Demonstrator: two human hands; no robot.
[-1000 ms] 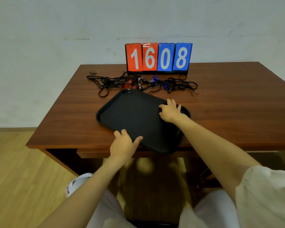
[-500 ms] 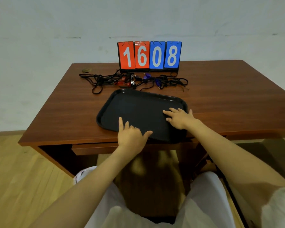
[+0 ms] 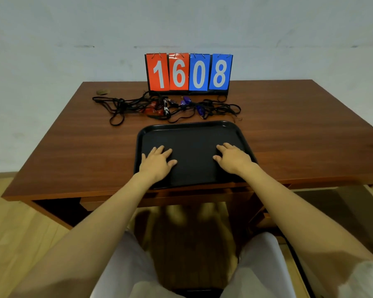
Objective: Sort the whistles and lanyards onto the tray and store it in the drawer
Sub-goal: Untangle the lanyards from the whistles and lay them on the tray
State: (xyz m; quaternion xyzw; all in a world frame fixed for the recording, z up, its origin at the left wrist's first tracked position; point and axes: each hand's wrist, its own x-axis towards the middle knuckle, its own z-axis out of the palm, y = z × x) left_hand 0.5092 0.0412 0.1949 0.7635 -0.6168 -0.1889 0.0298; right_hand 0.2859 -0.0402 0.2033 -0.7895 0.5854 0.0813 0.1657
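Note:
A black tray (image 3: pixel 190 127) lies square at the desk's front edge, with nothing on it but my hands. My left hand (image 3: pixel 157 163) rests flat on its near left part, fingers spread. My right hand (image 3: pixel 232 158) rests flat on its near right part. Behind the tray, a tangle of black lanyards (image 3: pixel 121 105) stretches across the desk. Red whistles (image 3: pixel 154 108) lie in its middle and purple whistles (image 3: pixel 186 101) to the right, all off the tray.
A flip scoreboard (image 3: pixel 188 73) reading 1608 stands at the desk's (image 3: pixel 299 130) back edge against the wall. A small brown object (image 3: pixel 103 92) lies at the back left. A shut drawer front (image 3: pixel 181 197) runs under the desktop. My knees are below.
The tray has turned from a skewed angle to square with the desk's front edge. Both hands slid with it and now lie flat on its near part.

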